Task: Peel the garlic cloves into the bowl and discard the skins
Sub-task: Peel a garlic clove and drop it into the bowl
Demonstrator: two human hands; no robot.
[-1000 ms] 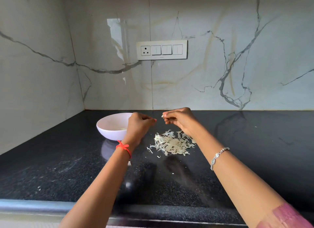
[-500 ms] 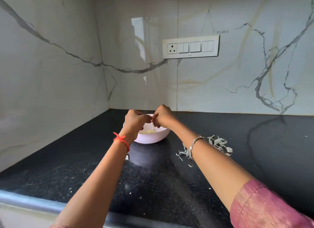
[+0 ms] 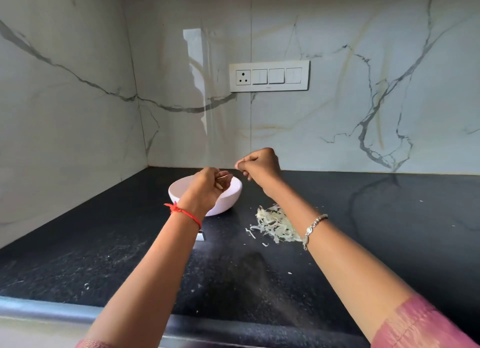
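A white bowl [image 3: 228, 201] sits on the black counter [image 3: 104, 257], near the corner where the two marble walls [image 3: 363, 119] meet. The left hand [image 3: 207, 189] is just above the bowl and hides part of its rim. Its fingers are curled in, and a small pale piece [image 3: 223, 177] shows between the thumb and the fingertips. It is too small to tell if it is a garlic clove or a bit of skin. The right hand [image 3: 259, 166] is up in the air, above the bowl's right edge and apart from the left hand. Its fingers are curled tight with the tips pressed together, but I cannot tell if they hold anything. A pile of garlic skins [image 3: 272, 221] lies on the counter just to the right of the bowl, partly under the right arm. A few loose flakes lie near the pile. On the wall high above the bowl is a white switch plate [image 3: 270, 75]. The left wrist has a red thread [image 3: 181, 212], the right wrist has a silver bracelet [image 3: 313, 225], and the right arm has a pink sleeve [image 3: 415, 321].
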